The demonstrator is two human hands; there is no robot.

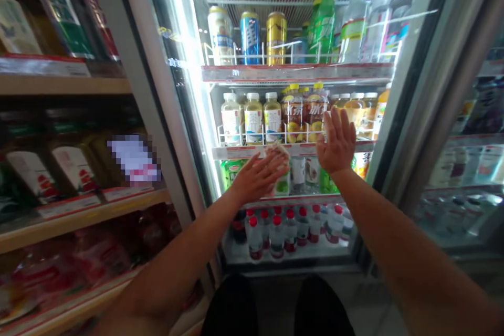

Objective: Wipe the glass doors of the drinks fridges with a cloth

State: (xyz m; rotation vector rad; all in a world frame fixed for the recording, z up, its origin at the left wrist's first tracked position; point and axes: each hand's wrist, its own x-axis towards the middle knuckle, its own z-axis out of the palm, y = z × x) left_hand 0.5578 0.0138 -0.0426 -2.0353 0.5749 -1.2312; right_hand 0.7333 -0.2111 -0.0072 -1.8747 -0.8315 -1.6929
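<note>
My left hand (255,177) reaches forward with its fingers fairly straight, pressing over a crumpled pale cloth (277,148). Part of the cloth is hidden beneath the fingers. It lies in front of the lower middle shelf edge of a lit drinks fridge, apparently against its glass door (185,115). To the right, my right hand (337,143) is raised flat with fingers extended and holds nothing. It is in front of the brown tea bottles (293,110) with yellow caps; whether its palm touches the glass I cannot tell.
Cans (249,37) and green bottles (326,21) stand on the upper shelf. Red-capped water bottles (276,236) fill the bottom. A wooden shelf (79,220) with bottles is close on the left; a metal door frame (429,94) rises on the right.
</note>
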